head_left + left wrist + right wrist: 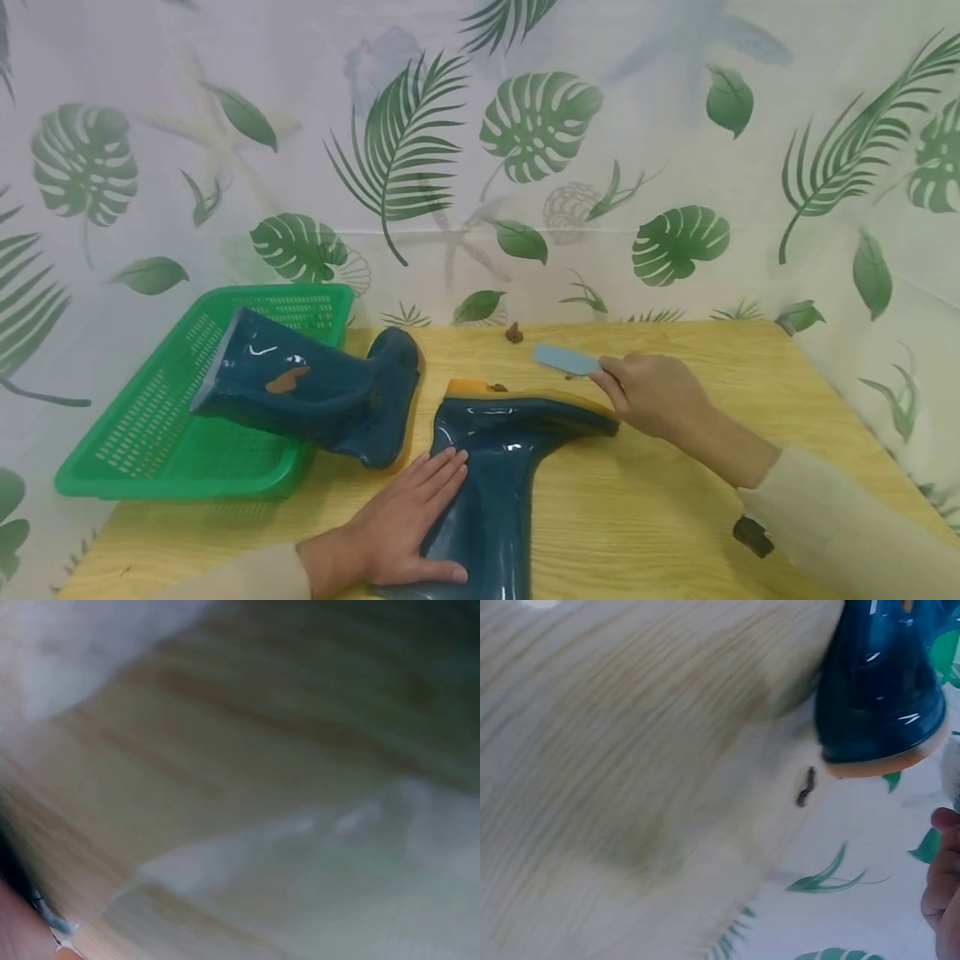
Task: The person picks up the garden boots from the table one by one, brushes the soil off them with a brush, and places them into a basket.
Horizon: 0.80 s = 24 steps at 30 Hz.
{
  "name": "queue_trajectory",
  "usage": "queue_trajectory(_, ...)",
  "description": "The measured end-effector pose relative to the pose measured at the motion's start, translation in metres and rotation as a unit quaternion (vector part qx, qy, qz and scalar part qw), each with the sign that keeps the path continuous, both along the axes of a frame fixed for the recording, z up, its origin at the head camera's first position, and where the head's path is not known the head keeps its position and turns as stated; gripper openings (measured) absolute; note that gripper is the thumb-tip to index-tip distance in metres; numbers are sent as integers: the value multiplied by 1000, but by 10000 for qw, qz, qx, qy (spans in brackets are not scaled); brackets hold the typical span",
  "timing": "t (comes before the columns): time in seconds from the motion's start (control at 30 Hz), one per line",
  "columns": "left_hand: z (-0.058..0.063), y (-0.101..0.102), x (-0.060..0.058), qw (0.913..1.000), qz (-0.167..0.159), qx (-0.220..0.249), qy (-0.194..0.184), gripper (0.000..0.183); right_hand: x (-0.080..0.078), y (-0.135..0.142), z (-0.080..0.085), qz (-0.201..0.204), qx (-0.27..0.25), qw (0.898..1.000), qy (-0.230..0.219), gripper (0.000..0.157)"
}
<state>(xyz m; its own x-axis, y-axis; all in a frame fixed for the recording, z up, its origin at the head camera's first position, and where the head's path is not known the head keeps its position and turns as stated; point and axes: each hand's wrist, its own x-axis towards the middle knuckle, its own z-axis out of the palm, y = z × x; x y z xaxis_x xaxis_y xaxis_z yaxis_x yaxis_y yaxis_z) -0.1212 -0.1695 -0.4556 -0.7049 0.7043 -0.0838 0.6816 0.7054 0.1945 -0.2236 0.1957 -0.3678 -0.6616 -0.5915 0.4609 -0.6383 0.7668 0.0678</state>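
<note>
A glossy dark-blue rubber boot (487,500) with a yellow sole lies on its side on the table, its sole toward the wall. My left hand (408,521) rests on its shaft, fingers straight and thumb spread. Beyond the toe, my right hand (656,396) grips a light-blue flat-headed tool (564,359); the tool's underside is hidden in the head view. The tool's head is above the table, just past the sole. A small brown clump (497,387) shows at the sole's heel end. The left wrist view is blurred, with a bit of hand at its lower left corner.
A second blue boot (300,383) with a brown smear on its shaft lies partly over a green plastic basket (176,487) at left. Another brown clump (513,332) lies near the back edge of the wooden table (637,525). A leaf-printed sheet (450,192) hangs behind.
</note>
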Motion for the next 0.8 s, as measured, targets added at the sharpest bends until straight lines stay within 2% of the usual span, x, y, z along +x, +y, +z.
queue_trajectory(0.1, -1, 0, 0, 10000, 0, 0, -18, 106, -4, 10, -9, -89, -35, 9996, 260, 18)
queue_trajectory(0.23, -1, 1, 0, 10000, 27, -20, -78, 106, -15, 32, -29, -270, -119, 9980, 556, 24)
queue_trajectory(0.33, 0, 1, -1, 9999, 59, -35, -113, 106, -23, 52, -46, -313, -153, 9953, 904, 38)
queue_trajectory(0.43, 1, 1, -1, 9999, 73, -44, -133, 106, -29, 69, -62, -148, -1, 9890, 1473, 55)
queue_trajectory(0.53, 1, 3, -1, 9999, 36, -18, -122, 106, -31, 85, -76, -93, 233, 9838, 1773, 61)
queue_trajectory(0.6, 1, 3, -1, 9999, 5, 21, -112, 106, -31, 94, -82, -204, 374, 9849, 1676, 60)
queue_trajectory(0.67, 1, 3, -1, 9999, 4, 63, -123, 105, -30, 100, -86, -403, 502, 9893, 1308, 53)
queue_trajectory(0.73, 0, 3, -1, 9999, 6, 77, -101, 105, -29, 103, -86, -789, 551, 9936, 593, 45)
queue_trajectory(0.8, 0, 3, -2, 10000, -12, 75, -39, 105, -29, 106, -83, -1250, 480, 9906, -260, 38)
